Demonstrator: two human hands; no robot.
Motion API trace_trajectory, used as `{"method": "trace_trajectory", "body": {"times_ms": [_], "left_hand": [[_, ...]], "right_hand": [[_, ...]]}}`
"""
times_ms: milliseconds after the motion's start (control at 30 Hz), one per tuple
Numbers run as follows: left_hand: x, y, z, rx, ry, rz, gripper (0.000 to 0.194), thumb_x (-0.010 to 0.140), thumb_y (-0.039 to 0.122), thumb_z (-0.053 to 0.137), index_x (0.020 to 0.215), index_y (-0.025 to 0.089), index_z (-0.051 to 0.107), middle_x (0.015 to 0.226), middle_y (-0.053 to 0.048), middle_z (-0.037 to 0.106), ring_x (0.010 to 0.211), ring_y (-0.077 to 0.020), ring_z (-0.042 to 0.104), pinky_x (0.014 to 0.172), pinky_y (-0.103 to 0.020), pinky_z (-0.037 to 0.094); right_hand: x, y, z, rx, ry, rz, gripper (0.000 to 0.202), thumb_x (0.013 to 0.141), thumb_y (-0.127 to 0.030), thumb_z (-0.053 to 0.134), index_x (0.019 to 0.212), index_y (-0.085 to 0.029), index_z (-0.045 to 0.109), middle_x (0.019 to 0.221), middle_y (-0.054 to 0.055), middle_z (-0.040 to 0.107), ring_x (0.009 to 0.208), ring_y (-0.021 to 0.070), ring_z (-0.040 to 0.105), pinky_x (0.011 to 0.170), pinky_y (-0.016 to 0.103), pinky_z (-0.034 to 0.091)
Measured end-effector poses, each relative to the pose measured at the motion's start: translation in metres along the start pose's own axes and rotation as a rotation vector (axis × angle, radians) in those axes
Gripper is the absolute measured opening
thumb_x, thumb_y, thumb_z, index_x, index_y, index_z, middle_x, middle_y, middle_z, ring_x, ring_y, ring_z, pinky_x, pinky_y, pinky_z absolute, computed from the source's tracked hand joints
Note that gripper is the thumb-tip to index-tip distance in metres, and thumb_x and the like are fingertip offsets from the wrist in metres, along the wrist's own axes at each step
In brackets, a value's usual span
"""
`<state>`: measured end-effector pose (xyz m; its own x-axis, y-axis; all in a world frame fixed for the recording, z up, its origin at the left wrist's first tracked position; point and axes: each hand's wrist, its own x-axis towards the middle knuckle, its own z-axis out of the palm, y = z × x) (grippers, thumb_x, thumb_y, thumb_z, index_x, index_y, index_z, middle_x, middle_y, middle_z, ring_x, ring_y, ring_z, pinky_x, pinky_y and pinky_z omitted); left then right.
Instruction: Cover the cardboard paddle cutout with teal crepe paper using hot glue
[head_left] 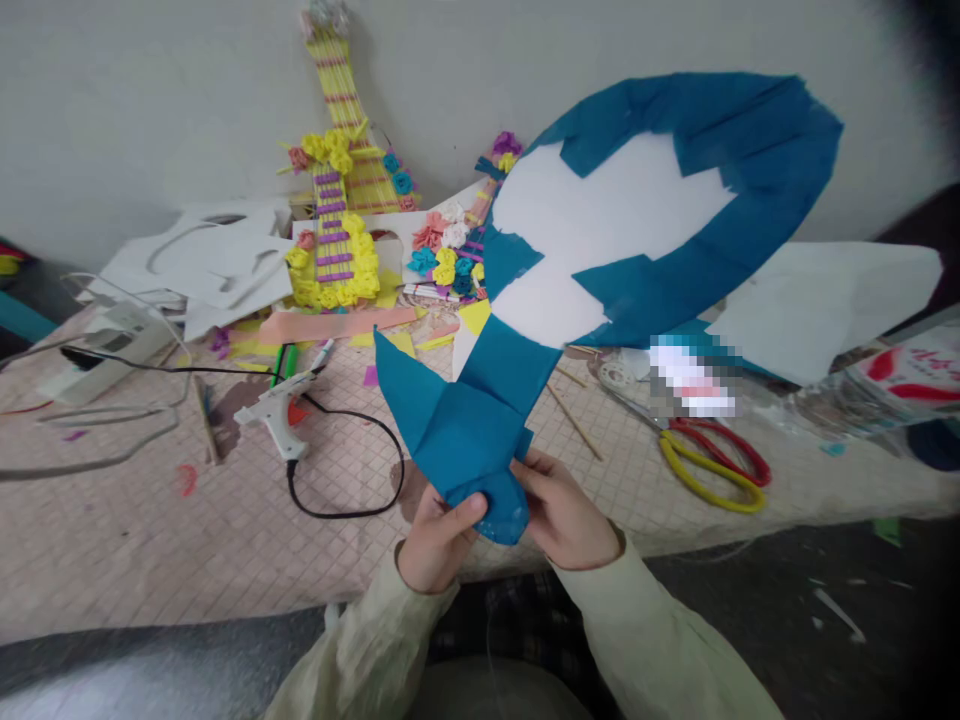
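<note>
Both hands hold a large white cardboard cutout (pixel 600 220) partly covered in blue paper, its wide oval end tilted up and away to the right. The narrow end is wrapped in folded blue paper (pixel 472 435), with a loose corner sticking out to the left. My left hand (pixel 441 530) is closed on the rounded tip, its thumb pressed on top of the blue paper. My right hand (pixel 566 508) grips the right edge of the same end, some fingers hidden beneath. A white glue gun (pixel 276 410) lies on the table to the left.
Red-and-yellow-handled scissors (pixel 712 465) and a plastic bottle (pixel 877 385) lie at the right. Paper-flower crafts (pixel 334 230) lean on the wall, beside white board offcuts (pixel 217 255). A power strip (pixel 109 350) and cables are at left. The table's front edge (pixel 187 610) is near me.
</note>
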<state>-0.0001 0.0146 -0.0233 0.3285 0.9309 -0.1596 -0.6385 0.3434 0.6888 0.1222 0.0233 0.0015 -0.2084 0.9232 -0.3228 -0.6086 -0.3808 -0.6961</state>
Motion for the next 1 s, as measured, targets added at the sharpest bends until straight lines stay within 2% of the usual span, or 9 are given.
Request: {"method": "trace_trajectory", "body": {"times_ms": [133, 267, 367, 500, 633, 833, 900, 1000], "left_hand": [[0.000, 0.003, 0.007, -0.010, 0.029, 0.003, 0.027, 0.061, 0.023, 0.074, 0.085, 0.014, 0.065, 0.072, -0.004, 0.068, 0.071, -0.0196, 0.064, 0.066, -0.031, 0.051], [0.003, 0.004, 0.011, 0.020, 0.146, 0.063, 0.032, 0.059, 0.022, 0.075, 0.089, 0.016, 0.065, 0.081, -0.005, 0.070, 0.080, -0.0218, 0.064, 0.072, -0.033, 0.051], [0.005, 0.003, 0.008, 0.108, 0.232, 0.107, 0.034, 0.058, 0.024, 0.076, 0.089, 0.015, 0.065, 0.087, -0.006, 0.069, 0.081, -0.0214, 0.064, 0.074, -0.033, 0.052], [0.008, 0.007, 0.003, 0.234, 0.280, 0.135, 0.037, 0.058, 0.024, 0.076, 0.091, 0.013, 0.064, 0.092, -0.007, 0.068, 0.086, -0.0220, 0.063, 0.080, -0.033, 0.050], [0.015, 0.023, 0.007, 0.263, 0.209, 0.023, 0.038, 0.060, 0.023, 0.074, 0.094, 0.011, 0.062, 0.087, -0.008, 0.068, 0.080, -0.0221, 0.064, 0.075, -0.034, 0.051], [0.036, 0.046, 0.016, 0.131, -0.019, -0.135, 0.036, 0.060, 0.018, 0.073, 0.094, 0.013, 0.062, 0.086, -0.007, 0.067, 0.075, -0.0184, 0.064, 0.068, -0.028, 0.052], [0.045, 0.048, 0.017, 0.122, -0.052, -0.168, 0.030, 0.063, 0.019, 0.071, 0.091, 0.012, 0.063, 0.084, -0.006, 0.067, 0.072, -0.0168, 0.063, 0.065, -0.026, 0.051], [0.057, 0.048, 0.019, 0.171, -0.050, -0.135, 0.027, 0.066, 0.025, 0.069, 0.089, 0.013, 0.062, 0.078, -0.004, 0.066, 0.065, -0.0146, 0.062, 0.061, -0.026, 0.050]], "right_hand": [[-0.003, -0.005, -0.001, 0.022, 0.038, -0.012, 0.024, 0.063, -0.040, 0.070, 0.060, -0.018, 0.060, 0.047, -0.005, 0.047, 0.043, 0.0070, 0.039, 0.045, 0.022, 0.034], [-0.008, -0.008, -0.003, -0.110, 0.047, -0.004, 0.029, 0.060, -0.042, 0.071, 0.055, -0.017, 0.057, 0.051, -0.003, 0.051, 0.048, 0.0088, 0.044, 0.047, 0.023, 0.036], [-0.008, -0.008, -0.006, -0.271, 0.099, -0.123, 0.025, 0.058, -0.032, 0.075, 0.053, -0.016, 0.056, 0.051, -0.004, 0.052, 0.050, 0.0079, 0.044, 0.049, 0.023, 0.035], [-0.004, -0.011, -0.013, -0.392, 0.165, -0.233, 0.029, 0.064, -0.032, 0.071, 0.048, -0.016, 0.053, 0.047, -0.004, 0.050, 0.048, 0.0080, 0.043, 0.048, 0.023, 0.032], [0.003, -0.015, -0.015, -0.301, 0.155, -0.198, 0.027, 0.062, -0.033, 0.072, 0.048, -0.017, 0.055, 0.047, -0.002, 0.054, 0.047, 0.0087, 0.046, 0.046, 0.024, 0.032], [0.015, -0.014, -0.009, -0.031, 0.097, -0.111, 0.022, 0.056, -0.035, 0.074, 0.056, -0.017, 0.061, 0.050, -0.002, 0.059, 0.045, 0.0082, 0.048, 0.044, 0.022, 0.035], [0.019, -0.015, -0.007, 0.005, 0.090, -0.129, 0.023, 0.056, -0.035, 0.075, 0.055, -0.016, 0.061, 0.051, -0.001, 0.060, 0.045, 0.0082, 0.051, 0.043, 0.021, 0.036], [0.026, -0.017, -0.006, -0.010, 0.158, -0.231, 0.023, 0.057, -0.034, 0.074, 0.053, -0.015, 0.061, 0.049, -0.001, 0.060, 0.044, 0.0082, 0.053, 0.042, 0.020, 0.038]]}}
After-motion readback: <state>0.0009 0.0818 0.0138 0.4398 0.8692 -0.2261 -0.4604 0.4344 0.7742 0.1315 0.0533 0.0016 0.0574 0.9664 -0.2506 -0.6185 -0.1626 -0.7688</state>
